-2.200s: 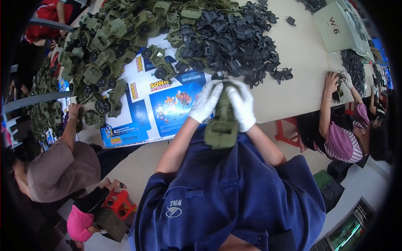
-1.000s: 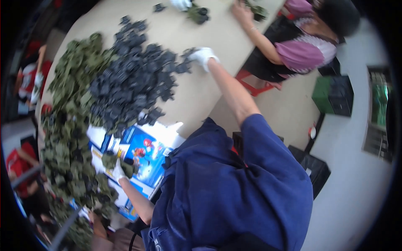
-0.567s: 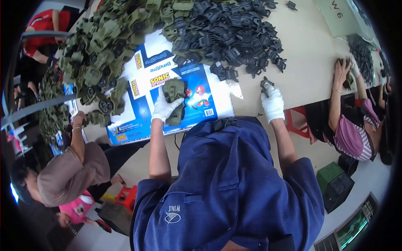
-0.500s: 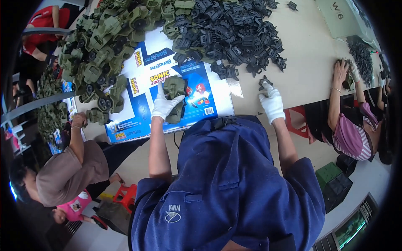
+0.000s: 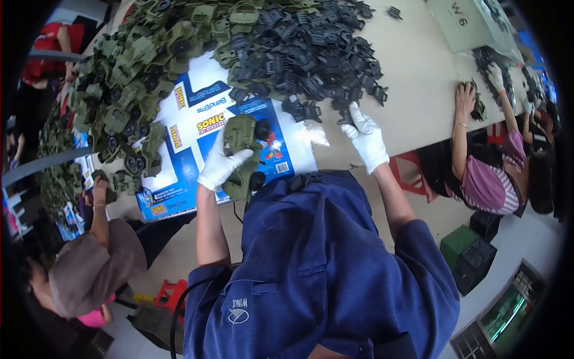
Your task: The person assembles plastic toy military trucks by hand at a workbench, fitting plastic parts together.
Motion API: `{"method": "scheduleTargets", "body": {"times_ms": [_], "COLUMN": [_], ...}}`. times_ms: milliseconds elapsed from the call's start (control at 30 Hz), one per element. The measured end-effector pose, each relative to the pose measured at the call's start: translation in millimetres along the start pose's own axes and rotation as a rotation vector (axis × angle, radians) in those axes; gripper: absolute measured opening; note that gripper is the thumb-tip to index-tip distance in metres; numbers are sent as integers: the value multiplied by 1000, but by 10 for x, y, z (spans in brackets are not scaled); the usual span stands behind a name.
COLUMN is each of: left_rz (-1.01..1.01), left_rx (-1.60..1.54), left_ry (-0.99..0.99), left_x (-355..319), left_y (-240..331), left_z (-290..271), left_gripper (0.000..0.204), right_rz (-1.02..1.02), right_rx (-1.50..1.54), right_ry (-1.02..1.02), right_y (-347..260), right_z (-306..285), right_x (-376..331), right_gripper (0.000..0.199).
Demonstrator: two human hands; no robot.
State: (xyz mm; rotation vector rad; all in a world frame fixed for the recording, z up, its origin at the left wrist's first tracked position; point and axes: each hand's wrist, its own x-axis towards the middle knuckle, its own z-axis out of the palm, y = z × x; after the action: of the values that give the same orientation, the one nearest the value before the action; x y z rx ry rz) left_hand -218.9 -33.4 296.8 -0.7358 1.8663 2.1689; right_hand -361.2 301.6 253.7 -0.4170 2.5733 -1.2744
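Observation:
My left hand [image 5: 220, 166], in a white glove, is closed round an olive-green toy vehicle body [image 5: 240, 134] with dark wheels at its right side. The vehicle is tilted over a printed blue-and-white cardboard sheet [image 5: 179, 194]. At the near edge of a heap of black plastic parts [image 5: 311, 54], my gloved right hand [image 5: 366, 140] has its thumb and forefinger at a small black plastic part [image 5: 345, 112]. The fingers seem pinched on it, partly hiding it, and it overlaps the heap's edge in view.
Many olive-green vehicle bodies [image 5: 134, 99] are heaped at the left. A pale green bin [image 5: 457, 27] stands far right on the table [image 5: 412, 90]. A co-worker's hands [image 5: 465, 103] handle a green piece at the right; another co-worker's hand [image 5: 100, 191] is at the left.
The vehicle in my left hand has been raised and turned, its wheels now showing. My right hand has gone from a lone black part on the table to the heap's near edge.

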Motion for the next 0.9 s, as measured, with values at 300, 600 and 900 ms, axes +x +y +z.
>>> {"method": "scheduleTargets", "body": {"times_ms": [300, 600, 900], "left_rz": [38, 56, 74], "left_rx": [48, 24, 11], "left_ry": [-255, -228, -196], "left_x": [-244, -255, -206], "left_y": [701, 627, 502], "left_z": [546, 660, 663], "left_gripper": [80, 73, 74], "right_rz": [118, 111, -242], "right_rx": [1230, 1215, 826], "right_ry": [-705, -643, -702], "right_y": [-842, -757, -773], "right_z": [242, 322, 147], "right_x": [353, 315, 554], "right_gripper": [48, 49, 46]}}
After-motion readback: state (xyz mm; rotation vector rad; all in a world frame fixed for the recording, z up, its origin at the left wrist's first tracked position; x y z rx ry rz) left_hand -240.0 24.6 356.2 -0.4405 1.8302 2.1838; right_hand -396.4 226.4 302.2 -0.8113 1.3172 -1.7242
